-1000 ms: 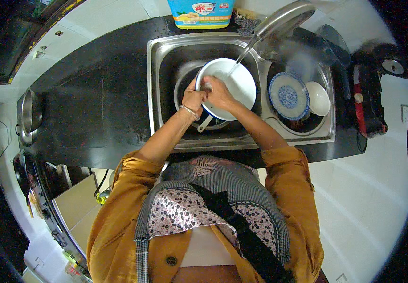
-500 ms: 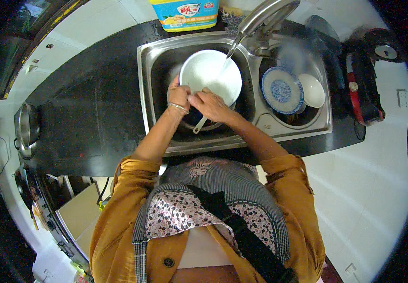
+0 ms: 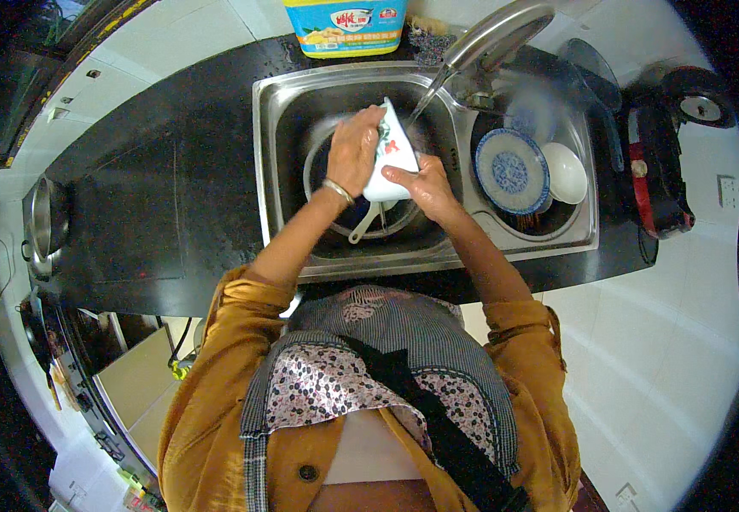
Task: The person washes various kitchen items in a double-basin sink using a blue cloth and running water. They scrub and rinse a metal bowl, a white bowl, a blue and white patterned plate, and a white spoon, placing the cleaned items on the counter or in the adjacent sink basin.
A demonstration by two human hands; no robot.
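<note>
A white bowl (image 3: 395, 166) with a red flower and green leaves on its outer wall is turned on its side over the left sink basin (image 3: 277, 183). Pressed along the bowl's left side is my left hand (image 3: 354, 152), its fingers stretched and close together. My right hand (image 3: 425, 188) grips the lower right part, thumb on the outer wall and the other fingers mostly hidden. Water runs from the metal faucet (image 3: 497, 38) just right of the bowl. Below it, a pale utensil handle (image 3: 363, 225) sticks out of a round vessel (image 3: 314, 171), whose contents I cannot make out.
The right basin holds a blue-and-white plate (image 3: 513, 171) and a white bowl (image 3: 567, 173). Behind the sink stand a blue-and-yellow detergent jug (image 3: 348, 30) and a scrubber (image 3: 431, 41). A red-and-black appliance (image 3: 655, 171) is at right, a metal pan (image 3: 49, 220) at far left.
The bowl has been tipped from facing up to lying on its side, showing its flowered outer wall. My hands have moved apart from its near rim to opposite sides.
</note>
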